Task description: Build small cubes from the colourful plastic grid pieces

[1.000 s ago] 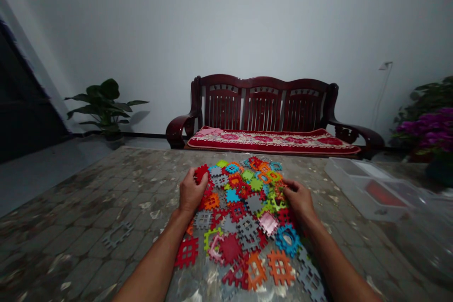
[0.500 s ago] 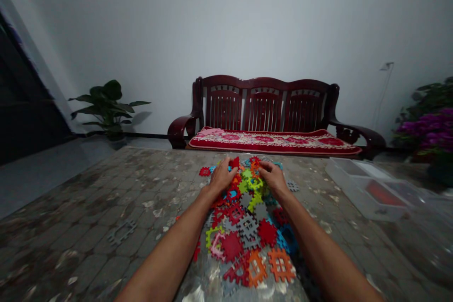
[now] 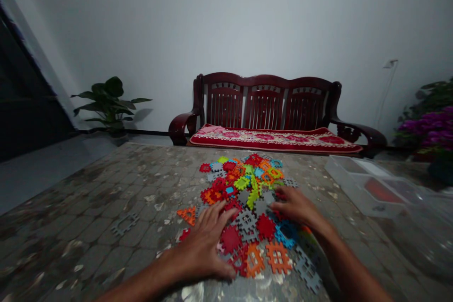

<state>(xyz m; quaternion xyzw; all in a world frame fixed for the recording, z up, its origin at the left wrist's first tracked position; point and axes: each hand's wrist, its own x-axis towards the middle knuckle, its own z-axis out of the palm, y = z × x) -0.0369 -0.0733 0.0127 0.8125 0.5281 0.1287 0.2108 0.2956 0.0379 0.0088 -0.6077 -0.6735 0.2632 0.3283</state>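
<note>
A heap of flat, notched plastic building tiles (image 3: 247, 188) in red, orange, green, blue and grey lies spread on the patterned table (image 3: 106, 193). My left hand (image 3: 207, 240) rests flat on the near left part of the heap, fingers stretched out over red and grey tiles. My right hand (image 3: 295, 207) lies on the right side of the heap, fingers extended toward the middle, palm down on the tiles. Neither hand grips a tile. An orange tile (image 3: 187, 214) and a grey tile (image 3: 124, 224) lie apart to the left.
A clear plastic box (image 3: 368, 186) with something red inside stands on the table at the right. Beyond the table are a dark wooden bench (image 3: 269, 108) with a red cushion, a leafy potted plant (image 3: 108, 104) at left and purple flowers (image 3: 430, 125) at right.
Both hands pulled back from the far end of the heap to its near part and flattened out. The tiles shifted and spread a little.
</note>
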